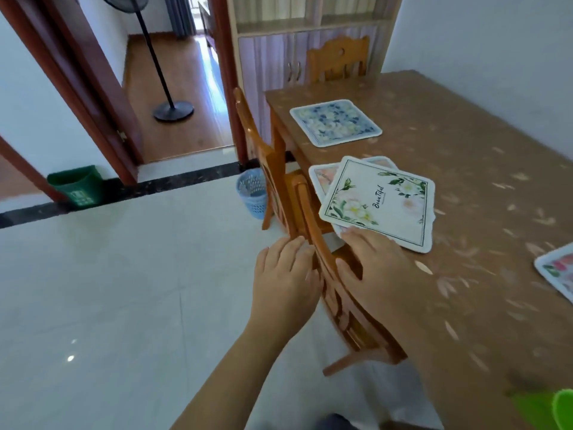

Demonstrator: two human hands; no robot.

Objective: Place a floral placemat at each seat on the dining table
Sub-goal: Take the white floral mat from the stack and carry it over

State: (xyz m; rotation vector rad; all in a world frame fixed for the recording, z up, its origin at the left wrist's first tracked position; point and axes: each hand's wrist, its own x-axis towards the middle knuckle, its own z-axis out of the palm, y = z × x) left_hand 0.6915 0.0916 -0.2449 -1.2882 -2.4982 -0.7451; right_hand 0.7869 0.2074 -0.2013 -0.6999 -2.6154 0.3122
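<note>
Positioning white green-bordered floral placemat (379, 203) on brown desk (465, 169): right hand (372, 268) pinches its edge; left hand (286, 274), open, steadies wooden chair (328, 274). Next: 1 pink mat underneath needs separating.

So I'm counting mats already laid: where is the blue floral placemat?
In the head view the blue floral placemat lies flat at the table's far left corner, beyond the white placemat and in front of the far chair.

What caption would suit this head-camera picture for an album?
Right hand touches a white floral placemat on the dining table; left hand rests against a wooden chair.
</note>
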